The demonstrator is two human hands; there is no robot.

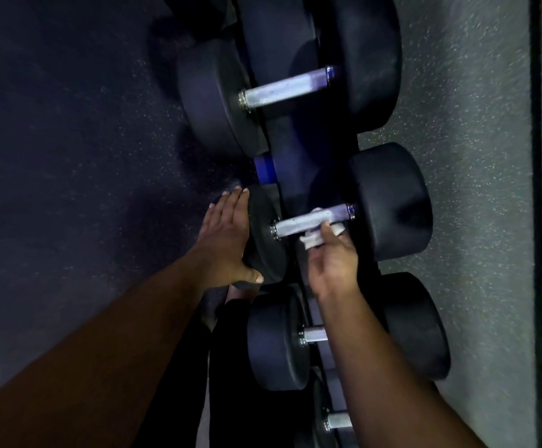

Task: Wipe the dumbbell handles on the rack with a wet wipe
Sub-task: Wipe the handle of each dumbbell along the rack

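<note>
Several black dumbbells lie in a row on a dark rack (287, 176). The middle dumbbell has a knurled metal handle (298, 224) between two black heads. My right hand (331, 260) holds a white wet wipe (311, 239) wrapped round that handle near its right part. My left hand (227, 240) lies flat with straight fingers against the outer face of the dumbbell's left head (264, 240), thumb under its edge. The dumbbell above shows its whole handle (287, 87). The one below shows a short piece of handle (313, 334) beside my right forearm.
Speckled dark rubber floor (69, 156) spreads to the left of the rack. A grey speckled surface (476, 156) lies to the right, bordered by a dark upright frame (539, 189). A further dumbbell handle (337, 421) shows at the bottom. My dark-clothed leg (227, 318) is below my left hand.
</note>
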